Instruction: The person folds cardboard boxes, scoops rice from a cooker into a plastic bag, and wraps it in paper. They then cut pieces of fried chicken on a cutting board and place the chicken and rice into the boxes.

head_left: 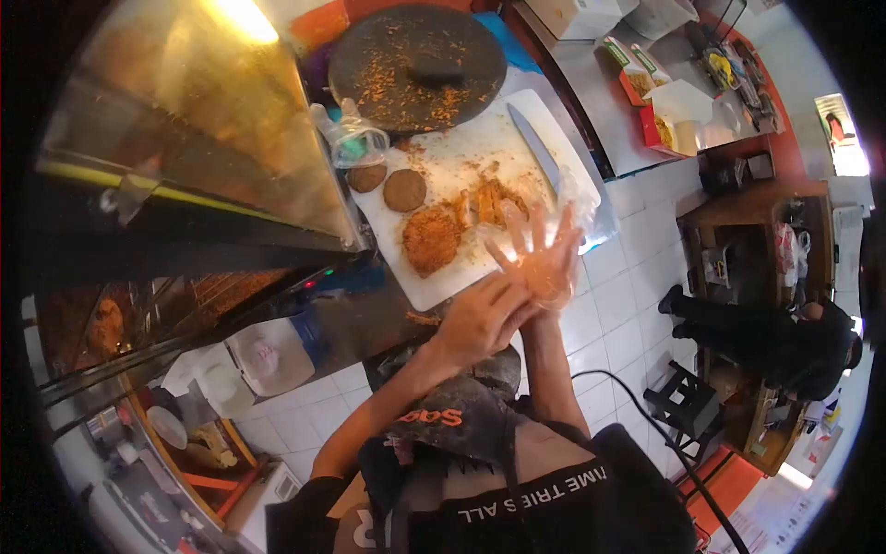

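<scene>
My right hand (543, 263) wears a clear plastic glove and is raised over the right edge of a white cutting board (434, 291), fingers spread. My bare left hand (484, 319) is closed on the glove's cuff at the right wrist. On the board lie a crumbed orange-brown cutlet (431, 240), sliced breaded pieces (489, 201), and two dark round patties, one (404, 190) nearer the middle. A knife (533, 143) rests along the board's right side, its handle end hidden by crumpled clear plastic (578, 189).
A round dark griddle (415, 69) with crumbs stands behind the board. At left is a glass-fronted warming cabinet (194, 120). A steel counter (609, 129) at right holds food boxes (664, 115). A person in dark clothes (766, 346) stands across the tiled floor, near a black stool (683, 397).
</scene>
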`<state>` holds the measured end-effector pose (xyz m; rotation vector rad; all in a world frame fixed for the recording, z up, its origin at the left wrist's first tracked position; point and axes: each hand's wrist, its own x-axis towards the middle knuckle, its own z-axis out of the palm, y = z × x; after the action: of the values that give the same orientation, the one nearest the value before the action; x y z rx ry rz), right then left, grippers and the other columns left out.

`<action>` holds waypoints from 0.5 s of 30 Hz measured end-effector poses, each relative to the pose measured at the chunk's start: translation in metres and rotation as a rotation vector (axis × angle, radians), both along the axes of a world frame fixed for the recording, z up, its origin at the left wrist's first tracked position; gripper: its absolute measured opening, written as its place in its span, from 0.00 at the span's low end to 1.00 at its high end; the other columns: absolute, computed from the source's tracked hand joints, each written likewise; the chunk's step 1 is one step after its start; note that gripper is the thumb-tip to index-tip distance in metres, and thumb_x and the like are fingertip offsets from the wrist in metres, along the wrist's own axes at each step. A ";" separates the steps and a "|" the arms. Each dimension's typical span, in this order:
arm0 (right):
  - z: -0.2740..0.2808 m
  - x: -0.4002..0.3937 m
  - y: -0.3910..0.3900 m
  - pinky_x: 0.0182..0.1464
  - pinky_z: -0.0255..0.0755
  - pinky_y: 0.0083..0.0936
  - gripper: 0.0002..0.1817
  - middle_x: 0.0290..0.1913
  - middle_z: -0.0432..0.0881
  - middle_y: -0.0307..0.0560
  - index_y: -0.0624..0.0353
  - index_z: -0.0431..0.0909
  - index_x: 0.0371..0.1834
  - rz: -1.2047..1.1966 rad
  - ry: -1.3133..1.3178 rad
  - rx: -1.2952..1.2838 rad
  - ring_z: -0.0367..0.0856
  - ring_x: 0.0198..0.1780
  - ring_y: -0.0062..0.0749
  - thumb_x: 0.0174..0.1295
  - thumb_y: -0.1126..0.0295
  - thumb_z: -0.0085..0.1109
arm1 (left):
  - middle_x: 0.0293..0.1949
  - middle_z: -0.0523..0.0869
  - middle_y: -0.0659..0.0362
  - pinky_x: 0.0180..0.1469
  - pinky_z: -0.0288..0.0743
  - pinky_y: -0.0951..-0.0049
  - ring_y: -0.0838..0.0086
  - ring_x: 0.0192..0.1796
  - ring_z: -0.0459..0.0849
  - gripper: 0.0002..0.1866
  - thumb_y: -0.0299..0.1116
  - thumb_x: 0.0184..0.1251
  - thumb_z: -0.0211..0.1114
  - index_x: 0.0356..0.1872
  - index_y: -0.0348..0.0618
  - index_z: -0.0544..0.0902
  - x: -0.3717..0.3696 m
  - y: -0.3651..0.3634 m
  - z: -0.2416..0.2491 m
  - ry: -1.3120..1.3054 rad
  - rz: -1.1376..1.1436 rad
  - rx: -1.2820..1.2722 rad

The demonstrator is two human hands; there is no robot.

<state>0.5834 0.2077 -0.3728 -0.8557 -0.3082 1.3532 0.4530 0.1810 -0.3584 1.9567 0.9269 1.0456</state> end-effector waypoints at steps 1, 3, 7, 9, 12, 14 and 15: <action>0.003 0.007 -0.001 0.77 0.52 0.68 0.44 0.88 0.40 0.51 0.30 0.40 0.87 0.032 0.138 0.042 0.53 0.84 0.53 0.74 0.34 0.47 | 0.43 0.84 0.53 0.48 0.82 0.65 0.59 0.45 0.85 0.13 0.32 0.66 0.72 0.46 0.39 0.81 0.001 0.002 -0.006 0.058 -0.151 0.045; -0.004 0.016 0.007 0.78 0.53 0.63 0.47 0.87 0.43 0.53 0.32 0.43 0.87 -0.009 0.007 0.015 0.53 0.84 0.55 0.72 0.32 0.50 | 0.40 0.84 0.56 0.43 0.80 0.63 0.60 0.45 0.85 0.07 0.32 0.69 0.68 0.39 0.40 0.81 0.013 -0.018 -0.018 0.015 -0.369 0.197; -0.031 0.006 0.036 0.77 0.47 0.74 0.53 0.84 0.51 0.67 0.34 0.44 0.87 -0.100 -1.260 -0.294 0.48 0.83 0.68 0.64 0.24 0.51 | 0.35 0.83 0.55 0.42 0.80 0.61 0.60 0.39 0.86 0.08 0.33 0.68 0.70 0.34 0.41 0.81 -0.004 -0.058 -0.019 -0.012 -0.281 0.013; -0.059 -0.009 0.050 0.77 0.44 0.75 0.57 0.83 0.49 0.71 0.34 0.43 0.87 0.110 -1.881 -0.375 0.46 0.84 0.69 0.61 0.20 0.50 | 0.35 0.84 0.54 0.43 0.80 0.61 0.61 0.37 0.85 0.07 0.32 0.70 0.69 0.36 0.40 0.82 -0.034 -0.068 -0.023 -0.064 -0.270 -0.057; -0.095 -0.023 0.069 0.78 0.43 0.72 0.49 0.82 0.52 0.75 0.33 0.58 0.83 0.216 -1.974 -0.392 0.47 0.82 0.75 0.62 0.23 0.52 | 0.36 0.85 0.54 0.44 0.80 0.66 0.65 0.37 0.85 0.06 0.31 0.73 0.68 0.39 0.38 0.84 -0.087 -0.097 -0.034 -0.090 0.010 -0.393; -0.109 -0.013 0.075 0.79 0.44 0.70 0.38 0.78 0.60 0.72 0.32 0.73 0.73 0.165 -1.976 -0.288 0.50 0.80 0.77 0.64 0.28 0.55 | 0.35 0.86 0.54 0.44 0.79 0.70 0.69 0.37 0.85 0.05 0.29 0.73 0.66 0.39 0.38 0.84 -0.119 -0.126 -0.038 -0.095 0.321 -0.491; -0.137 0.005 0.086 0.77 0.45 0.72 0.36 0.77 0.63 0.69 0.32 0.75 0.71 0.231 -2.095 -0.326 0.49 0.80 0.76 0.64 0.30 0.55 | 0.36 0.87 0.55 0.44 0.78 0.71 0.72 0.37 0.85 0.05 0.28 0.74 0.65 0.40 0.38 0.85 -0.131 -0.144 -0.045 -0.077 0.491 -0.498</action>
<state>0.5880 0.2940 -0.5102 -2.3080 -1.8028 0.1376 0.3217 0.0368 -0.4033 1.2995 1.5043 1.0142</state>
